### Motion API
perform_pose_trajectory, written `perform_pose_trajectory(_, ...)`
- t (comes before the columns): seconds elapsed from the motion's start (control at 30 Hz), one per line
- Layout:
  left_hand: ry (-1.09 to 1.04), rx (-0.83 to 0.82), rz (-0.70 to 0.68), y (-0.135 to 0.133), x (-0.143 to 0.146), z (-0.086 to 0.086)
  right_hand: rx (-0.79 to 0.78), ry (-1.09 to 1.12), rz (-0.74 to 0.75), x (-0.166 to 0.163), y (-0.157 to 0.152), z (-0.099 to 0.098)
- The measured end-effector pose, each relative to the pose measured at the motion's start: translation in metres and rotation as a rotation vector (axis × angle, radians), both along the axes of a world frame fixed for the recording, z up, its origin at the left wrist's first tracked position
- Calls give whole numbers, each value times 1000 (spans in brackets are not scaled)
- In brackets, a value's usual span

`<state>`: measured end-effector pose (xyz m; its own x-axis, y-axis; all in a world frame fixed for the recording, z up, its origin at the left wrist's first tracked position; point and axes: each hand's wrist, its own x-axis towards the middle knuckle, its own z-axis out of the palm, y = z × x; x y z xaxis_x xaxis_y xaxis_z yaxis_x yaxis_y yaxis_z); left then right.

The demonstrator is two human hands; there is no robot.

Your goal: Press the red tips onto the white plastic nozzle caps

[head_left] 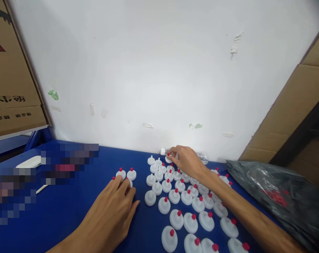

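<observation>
Many round white nozzle caps stand on the blue table, most with a small red tip on the spout. Several in the left rows, such as a plain white cap, have no red tip. My right hand reaches to the back of the group, thumb and fingers closed on a red-tipped nozzle cap. My left hand lies over a small separate cluster, its fingers on the caps and its thumb apart. Behind that hand stand two red-tipped caps; others are partly hidden under the fingers.
A clear plastic bottle lies against the white wall, partly behind my right hand. On the right is a dark plastic bag with red pieces inside. Cardboard boxes flank both sides. Pixelated patches cover the table's left.
</observation>
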<state>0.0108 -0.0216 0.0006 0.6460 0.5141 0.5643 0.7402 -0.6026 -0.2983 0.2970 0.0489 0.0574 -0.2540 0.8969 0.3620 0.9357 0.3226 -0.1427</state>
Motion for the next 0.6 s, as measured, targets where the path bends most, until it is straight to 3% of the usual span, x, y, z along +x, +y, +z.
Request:
perform_pose_trajectory(0.23, 73, -119, -2, 7, 0, -6, -139, -11, 20, 9, 7, -11)
perform_pose_trajectory(0.4, 63, -220, -4, 13, -2, -15, -93, 44, 76, 7, 0, 3)
perform_pose_trajectory(0.6, 48, -244, -11, 19, -5, -21, -161, 51, 300, -10, -13, 14)
